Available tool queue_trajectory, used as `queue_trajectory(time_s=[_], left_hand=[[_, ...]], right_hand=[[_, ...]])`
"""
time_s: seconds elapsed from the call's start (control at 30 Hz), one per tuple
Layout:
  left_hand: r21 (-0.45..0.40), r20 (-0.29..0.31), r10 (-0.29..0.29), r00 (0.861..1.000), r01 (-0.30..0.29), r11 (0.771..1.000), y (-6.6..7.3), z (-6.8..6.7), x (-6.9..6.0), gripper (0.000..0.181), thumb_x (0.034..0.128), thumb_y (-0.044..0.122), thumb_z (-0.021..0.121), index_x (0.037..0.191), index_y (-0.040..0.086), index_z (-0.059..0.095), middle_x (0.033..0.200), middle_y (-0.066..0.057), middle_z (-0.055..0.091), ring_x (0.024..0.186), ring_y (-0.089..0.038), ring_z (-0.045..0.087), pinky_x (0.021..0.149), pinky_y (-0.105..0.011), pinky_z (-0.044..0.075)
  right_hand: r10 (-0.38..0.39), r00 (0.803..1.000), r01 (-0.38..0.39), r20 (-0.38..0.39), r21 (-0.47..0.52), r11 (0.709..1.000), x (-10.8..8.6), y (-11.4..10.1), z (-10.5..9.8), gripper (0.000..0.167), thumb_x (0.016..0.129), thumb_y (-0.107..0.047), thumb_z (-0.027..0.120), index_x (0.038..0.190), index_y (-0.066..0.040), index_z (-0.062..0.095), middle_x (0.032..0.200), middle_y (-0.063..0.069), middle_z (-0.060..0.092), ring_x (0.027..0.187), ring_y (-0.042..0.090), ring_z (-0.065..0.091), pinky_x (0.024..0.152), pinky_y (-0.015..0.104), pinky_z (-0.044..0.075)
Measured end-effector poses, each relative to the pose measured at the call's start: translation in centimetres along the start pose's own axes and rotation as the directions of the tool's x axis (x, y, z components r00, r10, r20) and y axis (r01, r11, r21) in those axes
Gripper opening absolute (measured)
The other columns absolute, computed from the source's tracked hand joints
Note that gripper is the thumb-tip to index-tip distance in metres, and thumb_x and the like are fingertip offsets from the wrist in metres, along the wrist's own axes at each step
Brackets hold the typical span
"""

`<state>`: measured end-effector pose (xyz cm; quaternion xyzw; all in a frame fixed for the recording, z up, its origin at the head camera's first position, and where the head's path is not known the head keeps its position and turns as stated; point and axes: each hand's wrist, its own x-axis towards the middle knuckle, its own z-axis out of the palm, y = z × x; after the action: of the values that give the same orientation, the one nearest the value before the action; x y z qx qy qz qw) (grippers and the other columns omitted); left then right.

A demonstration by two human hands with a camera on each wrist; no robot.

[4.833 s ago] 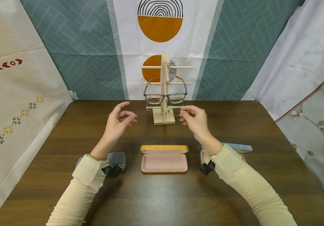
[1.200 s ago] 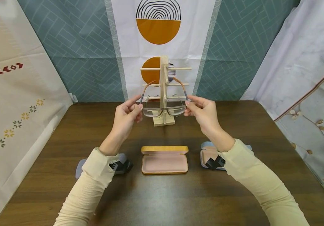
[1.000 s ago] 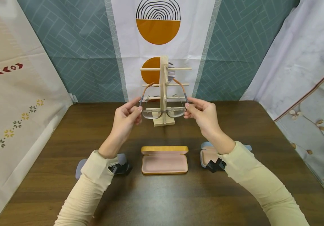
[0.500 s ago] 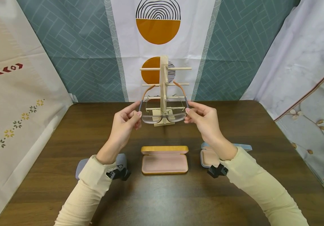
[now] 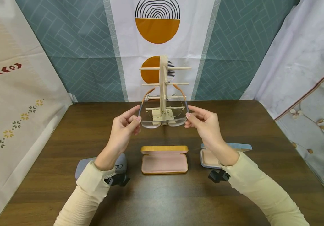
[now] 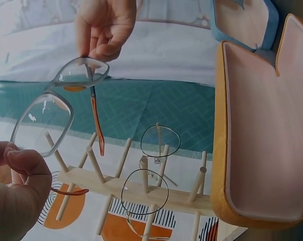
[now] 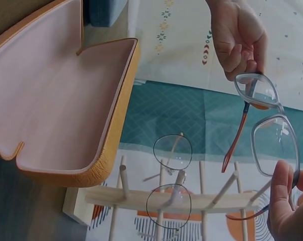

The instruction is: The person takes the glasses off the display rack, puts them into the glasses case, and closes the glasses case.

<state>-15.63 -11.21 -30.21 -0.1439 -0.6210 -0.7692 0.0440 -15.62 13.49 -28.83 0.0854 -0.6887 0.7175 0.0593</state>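
My left hand (image 5: 124, 127) pinches one temple of a pair of grey-framed eyeglasses (image 5: 150, 124) between thumb and fingers. The other temple is pinched by my right hand (image 5: 205, 125). These glasses hang in the air in front of the wooden display stand (image 5: 163, 75), lenses toward me and orange temple tips pointing back. Thin wire-rimmed eyeglasses (image 5: 153, 113) rest on a low rung of the stand, seen through the gap. Both wrist views show the held glasses (image 6: 66, 120) clear of the stand's pegs.
An open yellow glasses case (image 5: 164, 172) with pink lining lies in front of the stand. To the right is an open blue case (image 5: 241, 147), partly behind my forearm. A closed grey-blue case (image 5: 82, 166) lies left, partly under my left wrist. Patterned curtains surround the table.
Both hands first came to the stand without the grey glasses, then took them by the temples. Over the last second the glasses have come off and moved toward me and lower.
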Motion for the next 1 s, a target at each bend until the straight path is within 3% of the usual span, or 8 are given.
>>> queue_trajectory(time_s=[1.0], left_hand=[[0.003, 0.051, -0.045, 0.998, 0.045, 0.999, -0.9, -0.5, -2.7, 0.046, 0.089, -0.004, 0.05, 0.133, -0.009, 0.037, 0.063, 0.004, 0.053, 0.052, -0.009, 0.044, 0.05, -0.019, 0.038]], right_hand=[[0.012, 1.0, -0.012, 0.012, 0.011, 1.0, -2.8, 1.5, 0.0, 0.034, 0.086, 0.005, 0.056, 0.12, 0.01, 0.053, 0.073, -0.001, 0.063, 0.061, 0.01, 0.061, 0.063, 0.03, 0.053]])
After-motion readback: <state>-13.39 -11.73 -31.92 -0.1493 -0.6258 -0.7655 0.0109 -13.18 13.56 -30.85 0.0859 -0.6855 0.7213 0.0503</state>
